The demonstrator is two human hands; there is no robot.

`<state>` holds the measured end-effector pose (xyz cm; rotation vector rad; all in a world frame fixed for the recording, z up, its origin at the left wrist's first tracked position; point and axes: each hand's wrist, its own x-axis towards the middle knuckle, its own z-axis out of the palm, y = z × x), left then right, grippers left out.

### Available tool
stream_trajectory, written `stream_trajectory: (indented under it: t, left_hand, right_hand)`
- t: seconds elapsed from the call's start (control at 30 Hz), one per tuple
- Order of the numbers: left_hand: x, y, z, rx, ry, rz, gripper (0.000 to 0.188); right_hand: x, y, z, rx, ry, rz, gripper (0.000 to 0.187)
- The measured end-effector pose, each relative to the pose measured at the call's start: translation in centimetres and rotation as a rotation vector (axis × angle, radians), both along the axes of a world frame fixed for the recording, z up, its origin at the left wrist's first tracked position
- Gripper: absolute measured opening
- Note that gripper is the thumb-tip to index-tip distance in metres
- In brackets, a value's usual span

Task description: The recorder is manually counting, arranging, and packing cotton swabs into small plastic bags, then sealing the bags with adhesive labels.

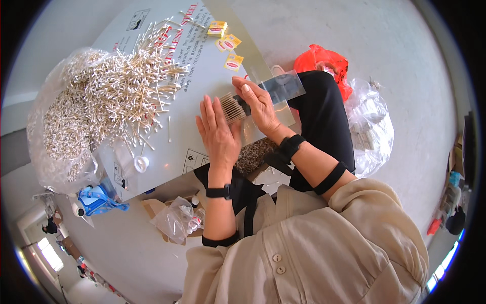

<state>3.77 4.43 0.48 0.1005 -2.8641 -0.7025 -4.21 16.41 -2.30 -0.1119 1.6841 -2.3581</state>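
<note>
A row of cotton swabs (233,109) lies between my two hands above the table's near edge. My left hand (221,129) has its fingers stretched out straight, laid against the swabs' left ends, with the thumb near their lower side. Closed around the other side of the bundle is my right hand (259,105), its thumb raised on top. A clear flat plastic bag (284,87) extends to the right from beneath the right hand. How far the swabs reach into it is hidden by that hand. A large heap of loose cotton swabs (126,91) spreads across the table to the left.
The film-covered table (177,137) bears several small yellow packets (234,62) and a white ring-shaped roll (141,163). More swabs (253,156) fill a container below its edge. Red (324,63) and clear bags (372,129) stand at right; a cardboard box (157,207) stands below.
</note>
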Motion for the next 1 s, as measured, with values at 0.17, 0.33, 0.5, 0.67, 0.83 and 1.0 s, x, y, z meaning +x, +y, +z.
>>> stream_trajectory:
  t: [0.17, 0.33, 0.5, 0.67, 0.83, 1.0]
  left_hand:
    - [1.4, 0.3, -0.4, -0.262, -0.185, -0.054, 0.083]
    - [1.3, 0.3, -0.6, -0.269, -0.181, -0.046, 0.085]
    - [-0.2, -0.7, -1.6, 0.139, 0.133, 0.082, 0.079]
    - [-2.6, -0.3, -2.2, 0.711, 0.260, 0.275, 0.072]
    - [-3.6, 0.4, -2.3, 0.733, 0.264, 0.268, 0.064]
    - [-4.1, 0.0, -2.6, 0.713, 0.251, 0.253, 0.061]
  right_hand:
    - [-0.1, 0.2, 0.2, -0.033, -0.022, 0.018, 0.046]
    - [0.4, 0.1, 0.2, -0.010, -0.022, 0.013, 0.045]
    - [0.2, -0.7, 0.2, 0.151, 0.147, -0.016, 0.043]
    - [0.4, -2.0, 0.7, 0.222, 0.251, -0.051, 0.041]
    - [0.5, -2.5, 0.6, 0.282, 0.269, -0.064, 0.039]
    - [0.5, -2.9, 0.8, 0.356, 0.326, -0.073, 0.039]
